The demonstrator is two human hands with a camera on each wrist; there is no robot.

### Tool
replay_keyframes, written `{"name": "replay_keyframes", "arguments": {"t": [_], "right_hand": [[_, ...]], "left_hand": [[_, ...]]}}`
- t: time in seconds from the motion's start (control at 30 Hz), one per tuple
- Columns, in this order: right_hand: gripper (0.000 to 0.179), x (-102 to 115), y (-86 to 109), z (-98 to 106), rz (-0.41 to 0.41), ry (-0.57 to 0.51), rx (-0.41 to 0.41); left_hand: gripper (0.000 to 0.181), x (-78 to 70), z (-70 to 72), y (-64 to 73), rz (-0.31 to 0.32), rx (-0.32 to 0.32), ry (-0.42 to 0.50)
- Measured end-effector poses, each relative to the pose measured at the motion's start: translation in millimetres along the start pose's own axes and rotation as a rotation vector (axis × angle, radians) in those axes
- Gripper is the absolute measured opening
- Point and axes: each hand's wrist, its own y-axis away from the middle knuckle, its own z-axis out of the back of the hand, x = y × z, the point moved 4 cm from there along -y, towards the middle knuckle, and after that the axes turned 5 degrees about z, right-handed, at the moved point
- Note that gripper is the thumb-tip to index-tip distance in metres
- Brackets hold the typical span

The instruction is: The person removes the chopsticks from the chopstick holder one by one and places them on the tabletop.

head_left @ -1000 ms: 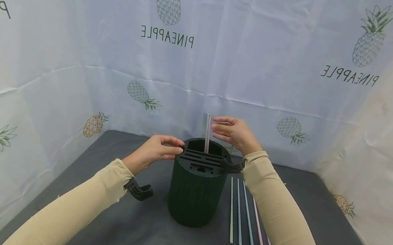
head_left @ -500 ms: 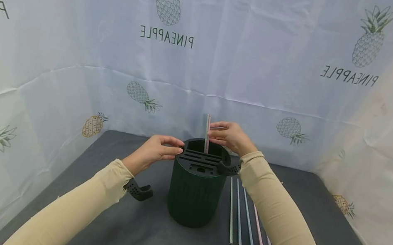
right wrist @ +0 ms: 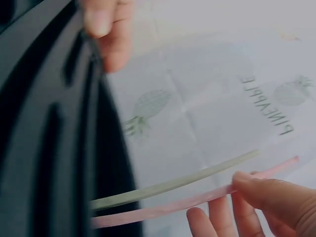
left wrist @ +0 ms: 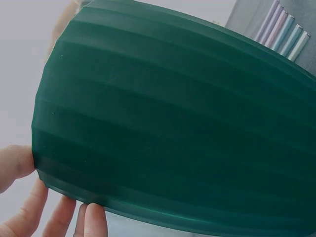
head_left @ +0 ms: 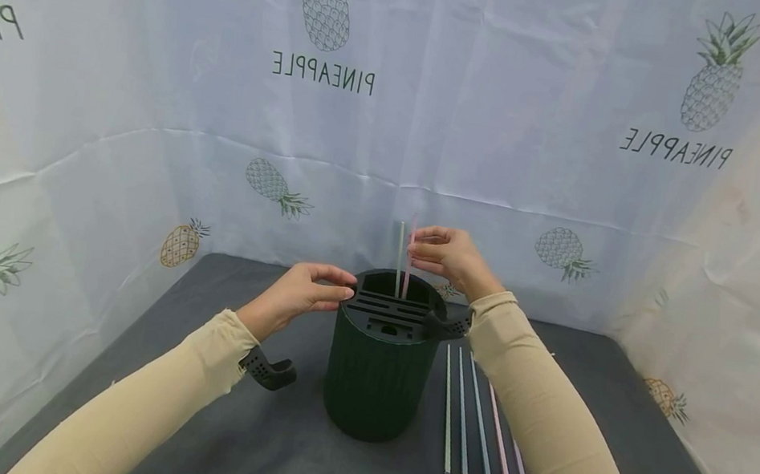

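Note:
A dark green utensil holder point(head_left: 374, 382) stands upright, its black slotted top point(head_left: 392, 307) facing up. At its left rim, my left hand point(head_left: 303, 291) holds on with thumb and fingers; the left wrist view shows the fingers point(left wrist: 59, 212) along the edge of the ribbed green wall point(left wrist: 173, 118). A pink chopstick point(right wrist: 197, 198) stands in the large rear opening, and my right hand point(head_left: 453, 257) pinches its upper part between thumb and fingers. Just left of it a pale green chopstick point(head_left: 400, 256) stands in the same opening, untouched. Their lower ends are hidden inside.
Several chopsticks lie side by side on the dark grey table point(head_left: 234, 443) right of the holder, among them a pale green one point(head_left: 449, 409), a blue one point(head_left: 481, 421) and a pink one point(head_left: 500, 436). A pineapple-print curtain point(head_left: 498, 124) encloses the back and sides.
The right hand first dips leftward to the two upright chopsticks, then moves back right and up. The pink chopstick now stands apart from the pale green one. The left hand and the holder stay put.

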Motion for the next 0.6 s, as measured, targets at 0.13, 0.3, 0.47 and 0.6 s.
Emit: {"name": "replay_keyframes", "arguments": {"t": [0.13,0.3,0.47,0.6], "right_hand": [[0.028,17.5,4.6,8.7,0.09,-0.083,-0.032],[0.017,45.5,15.2,28.4,0.219,-0.243,-0.111],[0.02,70.5,27.9,56.0,0.338,-0.416,-0.204],[0.026,80.9,39.2,84.0,0.409,-0.574,-0.295]], "left_hand": [[0.037,0.2,0.1,0.3,0.0,0.002,0.005],[0.038,-0.2,0.0,0.1,-0.002,0.007,0.001],[0.037,-0.8,0.4,0.6,0.002,0.002,0.003],[0.037,-0.4,1.0,0.7,0.006,-0.002,0.003]]}}
